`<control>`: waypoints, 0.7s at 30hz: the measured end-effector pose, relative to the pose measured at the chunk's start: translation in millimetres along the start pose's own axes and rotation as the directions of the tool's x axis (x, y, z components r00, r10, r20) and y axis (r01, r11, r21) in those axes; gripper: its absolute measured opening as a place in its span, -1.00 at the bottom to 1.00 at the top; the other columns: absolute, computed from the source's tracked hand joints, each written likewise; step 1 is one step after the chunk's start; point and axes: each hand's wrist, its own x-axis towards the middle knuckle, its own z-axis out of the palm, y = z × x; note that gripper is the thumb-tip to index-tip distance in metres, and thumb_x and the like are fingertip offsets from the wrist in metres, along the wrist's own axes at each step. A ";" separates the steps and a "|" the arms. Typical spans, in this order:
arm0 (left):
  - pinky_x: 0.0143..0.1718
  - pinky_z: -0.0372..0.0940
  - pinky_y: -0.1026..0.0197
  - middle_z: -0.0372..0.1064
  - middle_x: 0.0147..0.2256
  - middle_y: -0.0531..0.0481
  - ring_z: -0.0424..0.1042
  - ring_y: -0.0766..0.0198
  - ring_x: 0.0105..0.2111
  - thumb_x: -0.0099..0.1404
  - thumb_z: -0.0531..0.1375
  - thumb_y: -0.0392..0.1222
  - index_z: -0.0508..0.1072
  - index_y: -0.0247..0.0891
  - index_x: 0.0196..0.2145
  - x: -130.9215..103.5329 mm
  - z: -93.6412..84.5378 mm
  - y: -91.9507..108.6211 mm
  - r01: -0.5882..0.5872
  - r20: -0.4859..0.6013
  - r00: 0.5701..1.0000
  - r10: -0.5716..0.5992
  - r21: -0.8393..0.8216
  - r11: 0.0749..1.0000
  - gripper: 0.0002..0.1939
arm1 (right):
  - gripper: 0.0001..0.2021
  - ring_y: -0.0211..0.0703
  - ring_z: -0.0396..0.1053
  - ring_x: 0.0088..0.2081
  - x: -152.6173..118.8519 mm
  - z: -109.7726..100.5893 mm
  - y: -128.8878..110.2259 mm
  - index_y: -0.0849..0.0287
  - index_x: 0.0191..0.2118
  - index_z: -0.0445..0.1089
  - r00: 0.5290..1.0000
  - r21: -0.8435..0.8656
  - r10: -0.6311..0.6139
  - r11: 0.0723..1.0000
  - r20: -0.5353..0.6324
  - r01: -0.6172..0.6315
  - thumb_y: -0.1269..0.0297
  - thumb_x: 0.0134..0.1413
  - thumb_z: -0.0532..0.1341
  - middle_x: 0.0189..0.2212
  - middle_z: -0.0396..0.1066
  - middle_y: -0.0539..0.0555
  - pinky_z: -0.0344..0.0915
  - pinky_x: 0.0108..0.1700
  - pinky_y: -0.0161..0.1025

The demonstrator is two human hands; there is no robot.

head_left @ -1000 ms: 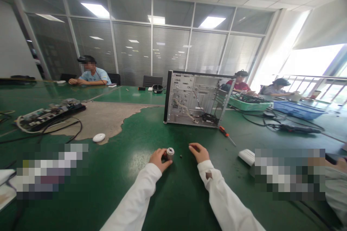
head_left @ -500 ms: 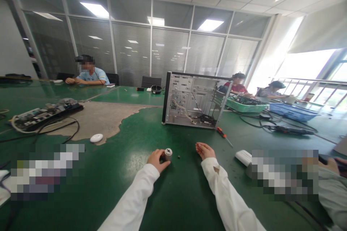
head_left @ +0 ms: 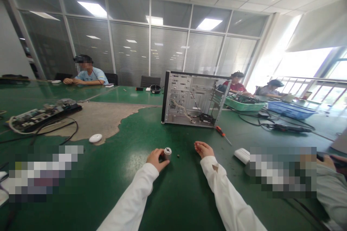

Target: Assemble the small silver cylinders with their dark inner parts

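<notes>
My left hand is wrapped round a small silver metal cylinder that stands upright on the green table. Its light round top has dark holes in it. Just right of the cylinder lies a tiny dark piece, touched by neither hand. Farther right, my right hand rests at table level with thumb and fingers brought together; whatever is between the fingertips, if anything, is too small to make out. Beyond both hands stands an open computer case, and a screwdriver with an orange and black handle lies beside its right corner.
A green basket of cables and a blue basket stand at the back right, with a corded tool before them. On the left are a long circuit-board assembly and a white oval object. Other people sit around the table.
</notes>
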 end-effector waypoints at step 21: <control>-0.18 0.15 0.19 0.33 -0.33 -0.02 0.27 0.22 -0.26 -0.13 0.07 -0.47 0.36 -0.29 -0.34 0.5 5.7 -6.1 -0.106 0.017 0.994 0.106 -0.010 0.994 -0.67 | -0.62 -0.12 0.18 -0.13 -108.0 81.7 -10.1 0.14 -0.09 0.21 0.588 -0.469 -0.279 0.391 0.759 0.792 0.44 -0.14 0.05 -0.20 0.23 0.15 0.17 -0.08 -0.15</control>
